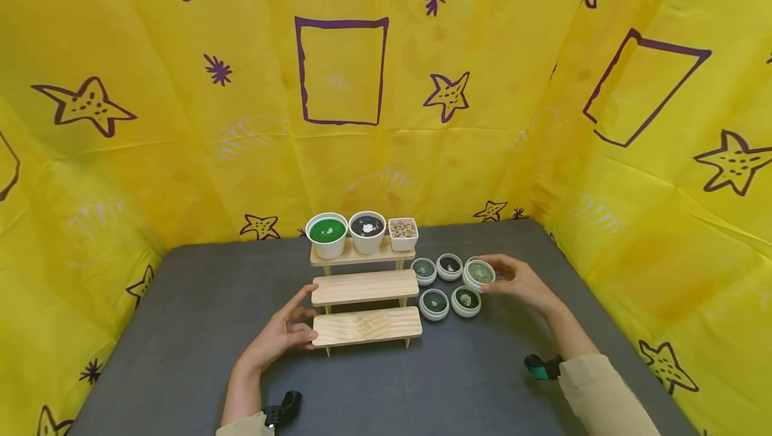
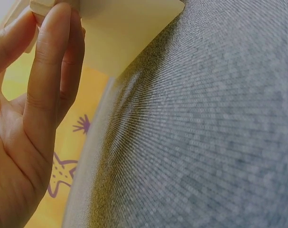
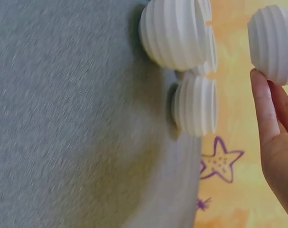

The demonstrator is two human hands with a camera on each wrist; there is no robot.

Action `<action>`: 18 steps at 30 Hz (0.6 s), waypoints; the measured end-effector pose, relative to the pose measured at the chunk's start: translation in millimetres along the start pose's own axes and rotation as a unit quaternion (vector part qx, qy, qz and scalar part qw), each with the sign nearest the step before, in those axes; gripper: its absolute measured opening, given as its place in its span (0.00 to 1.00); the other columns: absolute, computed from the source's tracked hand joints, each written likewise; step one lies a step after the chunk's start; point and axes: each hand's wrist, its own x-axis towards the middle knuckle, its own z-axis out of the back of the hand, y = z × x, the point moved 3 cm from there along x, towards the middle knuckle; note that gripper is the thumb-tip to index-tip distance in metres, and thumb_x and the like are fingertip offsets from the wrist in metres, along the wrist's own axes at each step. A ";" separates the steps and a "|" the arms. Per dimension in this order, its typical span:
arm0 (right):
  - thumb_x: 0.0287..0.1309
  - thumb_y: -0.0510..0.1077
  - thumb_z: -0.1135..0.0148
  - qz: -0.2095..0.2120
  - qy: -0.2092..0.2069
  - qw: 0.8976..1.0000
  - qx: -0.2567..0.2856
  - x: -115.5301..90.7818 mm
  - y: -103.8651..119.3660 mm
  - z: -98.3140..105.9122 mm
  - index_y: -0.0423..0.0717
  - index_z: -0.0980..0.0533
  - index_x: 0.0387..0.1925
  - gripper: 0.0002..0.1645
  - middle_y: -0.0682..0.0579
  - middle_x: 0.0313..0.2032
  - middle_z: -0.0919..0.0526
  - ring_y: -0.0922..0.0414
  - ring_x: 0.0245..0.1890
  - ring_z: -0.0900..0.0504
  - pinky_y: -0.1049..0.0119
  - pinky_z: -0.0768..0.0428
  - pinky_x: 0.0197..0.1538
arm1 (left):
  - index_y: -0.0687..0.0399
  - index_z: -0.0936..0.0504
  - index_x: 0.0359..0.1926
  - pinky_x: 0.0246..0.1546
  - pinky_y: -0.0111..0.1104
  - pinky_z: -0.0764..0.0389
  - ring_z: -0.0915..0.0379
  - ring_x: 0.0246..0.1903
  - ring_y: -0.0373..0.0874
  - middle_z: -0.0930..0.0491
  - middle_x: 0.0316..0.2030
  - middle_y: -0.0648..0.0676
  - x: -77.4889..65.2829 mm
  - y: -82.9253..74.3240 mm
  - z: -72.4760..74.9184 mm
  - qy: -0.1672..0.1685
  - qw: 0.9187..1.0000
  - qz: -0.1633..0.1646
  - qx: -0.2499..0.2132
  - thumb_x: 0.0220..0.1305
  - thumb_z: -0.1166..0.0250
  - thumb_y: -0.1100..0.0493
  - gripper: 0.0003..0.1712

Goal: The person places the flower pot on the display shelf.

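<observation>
Right of the wooden stand (image 1: 364,287), the right hand (image 1: 523,286) pinches a ribbed white pot (image 1: 480,274) off the table (image 1: 181,335); if those fingers slipped, it could knock the four neighbouring pots (image 1: 434,305). The left hand (image 1: 274,339) seems clamped on the stand's left end, its grip partly cropped; a tug could topple the top-step cups (image 1: 367,242).
</observation>
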 end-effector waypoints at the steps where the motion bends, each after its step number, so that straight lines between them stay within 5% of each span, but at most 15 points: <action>1: 0.53 0.41 0.27 0.004 0.003 1.000 0.003 1.1 2.4 -1.6 0.47 0.26 0.62 0.34 0.40 0.58 0.20 0.65 0.48 0.18 0.74 0.21 0.51 | 0.42 0.55 0.78 0.34 0.35 0.13 0.21 0.31 0.35 0.38 0.56 0.74 0.0 0.1 0.0 0.000 1.000 0.000 0.000 0.61 0.31 0.64 0.54; 18: 0.50 0.40 0.25 0.031 0.036 0.999 0.019 14.7 38.4 -32.2 0.44 0.26 0.62 0.36 0.43 0.58 0.20 0.64 0.49 0.18 0.72 0.18 0.50 | 0.42 0.54 0.78 0.34 0.34 0.13 0.21 0.31 0.35 0.37 0.55 0.74 0.9 1.8 0.3 -0.003 1.000 0.003 0.007 0.61 0.31 0.63 0.54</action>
